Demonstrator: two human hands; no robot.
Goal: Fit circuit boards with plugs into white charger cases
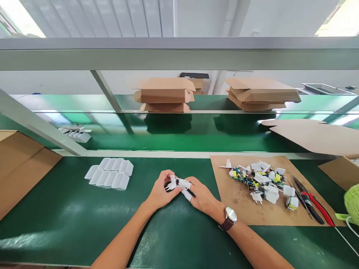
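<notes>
Plug: white plug (pixel 183 183), between the fingers of both hands, just above the counter (pixel 84 224); prongs point left. Dark parts show at the casing gap; can't tell if the lower white piece is joined.
Left hand: left hand (pixel 160 189) pinches the prong end, thumb in front, fingers behind. Likely there to steady it.
Right hand: right hand (pixel 204 198) grips the opposite end, fingers along the casing. Two-ended hold probably gives control over how the pieces angle.
Shells: white shells (pixel 120 181) in tight rows, left of the fingers and a bit farther off. Neat rows suggest easy one-by-one pickup.
Pile: boards and plugs (pixel 260 179) heaped right of the fingers, on a brown sheet (pixel 230 211). Sheet presumably keeps loose bits together and off the counter.
Pliers: red-handled pliers (pixel 322 210), right of the pile, farthest from the fingers of the three groups; handles angled toward the near edge, probably for a quick right-hand grab.
Boxes: cardboard boxes (pixel 166 96) on the shelf, well beyond the fingers, seemingly parked out of the work area.
</notes>
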